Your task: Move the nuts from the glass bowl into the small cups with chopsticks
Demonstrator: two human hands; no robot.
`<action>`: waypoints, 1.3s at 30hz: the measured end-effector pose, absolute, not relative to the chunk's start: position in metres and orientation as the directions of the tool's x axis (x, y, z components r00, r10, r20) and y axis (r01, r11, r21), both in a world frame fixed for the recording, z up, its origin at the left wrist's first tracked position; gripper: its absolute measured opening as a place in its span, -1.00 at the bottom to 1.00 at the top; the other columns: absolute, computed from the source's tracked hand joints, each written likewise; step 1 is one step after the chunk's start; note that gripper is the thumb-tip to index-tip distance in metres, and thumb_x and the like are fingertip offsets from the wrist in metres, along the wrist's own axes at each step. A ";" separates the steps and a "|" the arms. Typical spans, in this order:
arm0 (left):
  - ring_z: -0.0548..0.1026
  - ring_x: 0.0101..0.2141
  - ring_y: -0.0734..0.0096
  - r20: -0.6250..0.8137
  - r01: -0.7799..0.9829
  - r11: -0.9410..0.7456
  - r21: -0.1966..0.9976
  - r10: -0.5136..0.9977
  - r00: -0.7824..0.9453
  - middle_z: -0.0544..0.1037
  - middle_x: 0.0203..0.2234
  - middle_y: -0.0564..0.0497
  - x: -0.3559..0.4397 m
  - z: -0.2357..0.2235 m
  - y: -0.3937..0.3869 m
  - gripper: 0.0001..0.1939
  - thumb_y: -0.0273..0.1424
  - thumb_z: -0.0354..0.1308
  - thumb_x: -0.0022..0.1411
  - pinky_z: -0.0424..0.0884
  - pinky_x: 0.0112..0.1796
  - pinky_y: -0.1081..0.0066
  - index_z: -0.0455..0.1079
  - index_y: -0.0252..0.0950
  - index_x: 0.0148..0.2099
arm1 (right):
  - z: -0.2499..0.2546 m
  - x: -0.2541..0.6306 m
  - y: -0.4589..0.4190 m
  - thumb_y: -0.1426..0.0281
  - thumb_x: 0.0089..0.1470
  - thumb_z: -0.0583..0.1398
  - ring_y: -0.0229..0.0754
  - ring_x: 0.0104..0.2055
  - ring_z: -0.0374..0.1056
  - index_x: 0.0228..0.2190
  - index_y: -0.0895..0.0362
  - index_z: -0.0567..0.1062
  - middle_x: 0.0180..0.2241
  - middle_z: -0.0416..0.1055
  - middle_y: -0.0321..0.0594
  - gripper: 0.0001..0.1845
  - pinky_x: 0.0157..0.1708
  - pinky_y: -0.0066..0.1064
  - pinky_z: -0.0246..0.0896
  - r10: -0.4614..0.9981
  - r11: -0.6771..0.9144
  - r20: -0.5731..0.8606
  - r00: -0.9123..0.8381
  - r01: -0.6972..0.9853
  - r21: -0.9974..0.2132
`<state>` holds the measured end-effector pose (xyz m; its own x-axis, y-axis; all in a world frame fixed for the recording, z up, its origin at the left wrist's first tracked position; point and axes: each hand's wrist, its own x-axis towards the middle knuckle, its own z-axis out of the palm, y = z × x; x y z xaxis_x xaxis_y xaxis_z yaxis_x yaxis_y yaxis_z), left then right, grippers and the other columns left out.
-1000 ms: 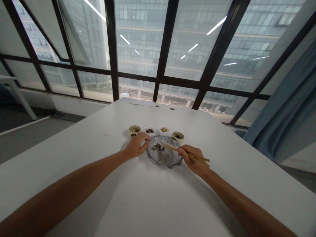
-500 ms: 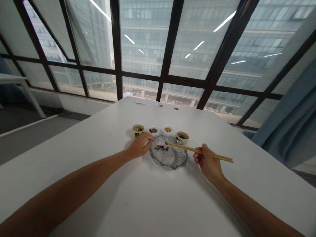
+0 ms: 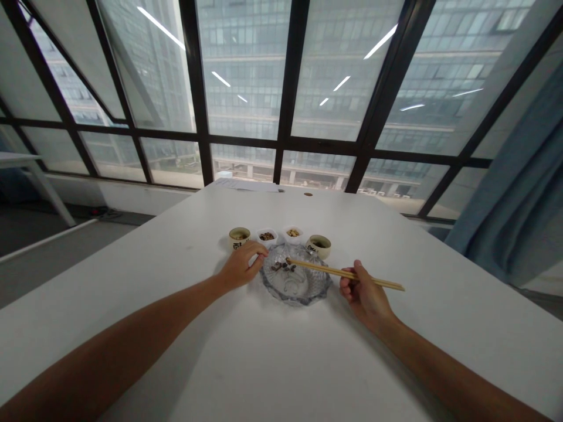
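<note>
A clear glass dish point(image 3: 295, 287) sits on the white table point(image 3: 264, 363), with a few dark bits of food point(image 3: 283, 267) at its far side. My right hand point(image 3: 364, 294) is closed on a pair of wooden chopsticks point(image 3: 338, 272); their tips reach over the dish near the dark bits. At the dish's left rim rests my left hand point(image 3: 241, 267), fingers curled against the glass. Behind the dish stand a beige cup point(image 3: 238, 237), two small white bowls point(image 3: 267, 236) point(image 3: 292, 233) with food, and another beige cup point(image 3: 319, 244).
Papers point(image 3: 246, 184) and a small round brown object point(image 3: 308, 194) lie at the table's far edge. Large windows with black frames rise behind. A blue curtain point(image 3: 514, 193) hangs at the right, and another white table point(image 3: 17, 159) stands at the far left.
My right hand has drawn back to the right of the dish, sliding further down the chopsticks, whose tips stay over the dish. The left hand has stayed at the rim.
</note>
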<state>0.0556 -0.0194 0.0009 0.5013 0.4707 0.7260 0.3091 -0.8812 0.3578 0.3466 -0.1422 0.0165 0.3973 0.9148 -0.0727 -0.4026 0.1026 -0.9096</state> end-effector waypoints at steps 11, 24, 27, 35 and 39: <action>0.52 -0.05 0.20 0.735 0.490 -0.827 0.276 0.510 0.446 0.61 -0.12 -0.12 0.051 -0.002 -0.012 -0.65 -0.46 -0.13 0.39 0.38 0.07 0.11 0.47 -0.24 0.01 | 0.013 0.347 -0.141 -0.02 -0.17 0.46 -0.30 -0.71 0.19 -0.53 0.12 0.51 -0.69 0.37 -0.29 -0.52 -0.78 -0.50 0.10 0.932 0.109 -0.041 0.361 -0.386 -0.916; 0.30 0.25 -0.07 0.646 0.788 -0.612 0.061 0.626 0.436 0.39 0.26 -0.23 0.048 -0.003 -0.008 -0.53 -0.38 0.11 0.29 0.12 0.22 -0.13 0.40 -0.17 0.23 | 0.007 0.371 -0.129 -0.04 0.00 0.36 -0.29 -0.65 0.28 -0.52 0.10 0.45 -0.65 0.39 -0.29 -0.53 -0.73 -0.51 0.21 0.808 0.303 0.060 0.586 -0.326 -0.896; 0.31 0.25 -0.10 0.638 0.786 -0.616 0.051 0.625 0.449 0.40 0.26 -0.24 0.049 -0.003 -0.007 -0.51 -0.38 0.12 0.29 0.09 0.24 -0.17 0.38 -0.16 0.26 | 0.005 0.370 -0.129 -0.05 0.02 0.35 -0.29 -0.66 0.28 -0.50 0.10 0.44 -0.65 0.39 -0.30 -0.52 -0.72 -0.51 0.22 0.832 0.297 0.085 0.548 -0.311 -0.903; 0.37 0.23 -0.05 0.615 0.769 -0.639 -0.006 0.605 0.506 0.51 0.17 -0.13 0.049 0.004 -0.004 -0.60 -0.36 0.14 0.31 -0.03 0.30 -0.25 0.44 -0.12 0.18 | 0.009 0.358 -0.132 -0.02 -0.07 0.42 -0.31 -0.67 0.25 -0.53 0.14 0.47 -0.67 0.39 -0.29 -0.51 -0.73 -0.54 0.18 0.839 0.269 0.020 0.544 -0.382 -0.884; 0.38 0.22 -0.04 0.618 0.784 -0.619 -0.043 0.600 0.507 0.51 0.16 -0.14 0.049 0.005 -0.003 -0.64 -0.35 0.15 0.32 0.01 0.29 -0.25 0.44 -0.16 0.15 | 0.015 0.354 -0.134 0.01 -0.06 0.42 -0.34 -0.69 0.24 -0.56 0.16 0.48 -0.69 0.38 -0.28 -0.51 -0.74 -0.56 0.16 0.843 0.239 -0.019 0.537 -0.407 -0.882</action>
<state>0.0490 -0.0032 0.0055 0.5074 0.6004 0.6181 0.7845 -0.6187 -0.0430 0.3539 -0.1338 0.0149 0.5372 0.8432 -0.0191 -0.4070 0.2393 -0.8815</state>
